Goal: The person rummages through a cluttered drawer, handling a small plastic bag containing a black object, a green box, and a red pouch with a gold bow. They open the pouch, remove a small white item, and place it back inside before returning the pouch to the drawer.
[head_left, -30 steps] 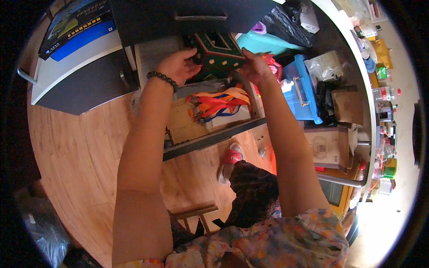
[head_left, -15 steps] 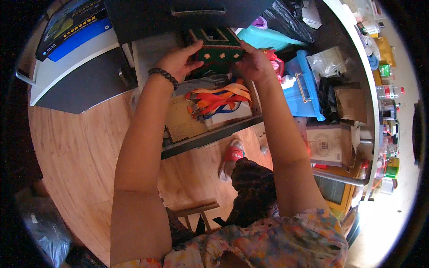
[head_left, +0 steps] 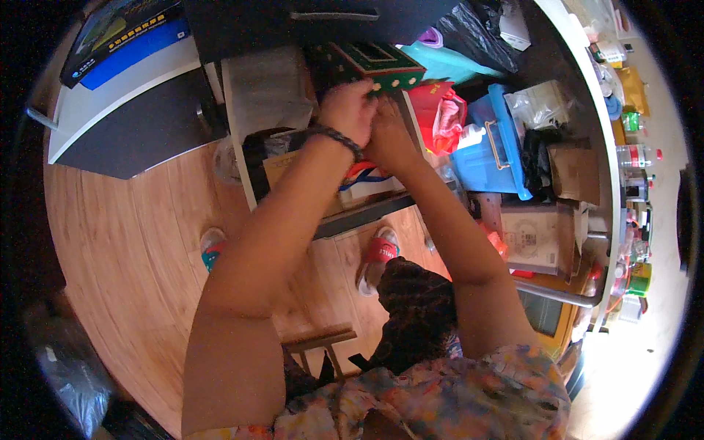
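Green box (head_left: pixel 367 62), both hands meeting at its edge

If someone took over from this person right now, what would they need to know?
Left hand: on the near edge of the dark green box, fingers curled; a braided wristband on that wrist.
Right hand: pressed beside the left, at the same edge.
The box sits on the cluttered desk, left of the red bag and blue bin.
Grip unclear; box not lifted clear.
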The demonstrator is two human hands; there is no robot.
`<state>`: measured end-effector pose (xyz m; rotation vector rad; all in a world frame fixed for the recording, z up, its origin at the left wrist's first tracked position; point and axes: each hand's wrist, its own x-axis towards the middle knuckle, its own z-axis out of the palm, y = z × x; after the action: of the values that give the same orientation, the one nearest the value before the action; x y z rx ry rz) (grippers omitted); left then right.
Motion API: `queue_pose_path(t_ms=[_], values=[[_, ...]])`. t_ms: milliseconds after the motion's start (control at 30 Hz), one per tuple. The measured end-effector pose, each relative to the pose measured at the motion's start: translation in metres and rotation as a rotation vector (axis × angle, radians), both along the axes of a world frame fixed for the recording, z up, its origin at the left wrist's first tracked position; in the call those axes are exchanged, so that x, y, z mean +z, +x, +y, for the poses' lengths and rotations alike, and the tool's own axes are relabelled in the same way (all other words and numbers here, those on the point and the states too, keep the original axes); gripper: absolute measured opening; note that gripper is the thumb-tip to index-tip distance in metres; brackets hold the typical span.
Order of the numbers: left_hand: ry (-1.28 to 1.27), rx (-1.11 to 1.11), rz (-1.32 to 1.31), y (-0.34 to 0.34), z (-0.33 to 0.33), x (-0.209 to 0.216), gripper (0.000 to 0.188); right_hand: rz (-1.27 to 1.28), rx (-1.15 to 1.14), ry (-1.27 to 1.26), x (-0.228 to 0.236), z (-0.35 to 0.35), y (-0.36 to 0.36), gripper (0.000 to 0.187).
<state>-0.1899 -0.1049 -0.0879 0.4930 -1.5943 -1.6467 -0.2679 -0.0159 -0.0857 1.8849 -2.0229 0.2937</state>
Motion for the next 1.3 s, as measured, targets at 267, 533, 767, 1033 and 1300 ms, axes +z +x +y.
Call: queue_pose_path(t_ms=[267, 533, 767, 1033, 1300], values=[[0.504, 0.112, 0.024, -0.008, 0.031, 0.057, 0.026, -0.448, 0.002, -0.001, 0.013, 0.0, 0.007, 0.039], [-0.502, -0.006, -0.728, -0.002, -0.002, 0.025, 0.033, -0.266, 0.027, 0.191, 0.022, 0.008, 0.002, 0.039], [-0.921, -0.14, -1.043, 0.036, -0.022, 0.016, 0.025, -0.385, -0.059, 0.043, 0.025, -0.009, 0.0, 0.047], [-1.041, -0.35, -1.159, 0.043, -0.025, 0.033, 0.03, -0.376, -0.11, 0.009, 0.021, 0.014, -0.012, 0.054], [-1.101, -0.203, -0.975, 0.008, -0.034, 0.032, 0.032, -0.489, -0.093, -0.153, 0.017, 0.011, -0.011, 0.058]])
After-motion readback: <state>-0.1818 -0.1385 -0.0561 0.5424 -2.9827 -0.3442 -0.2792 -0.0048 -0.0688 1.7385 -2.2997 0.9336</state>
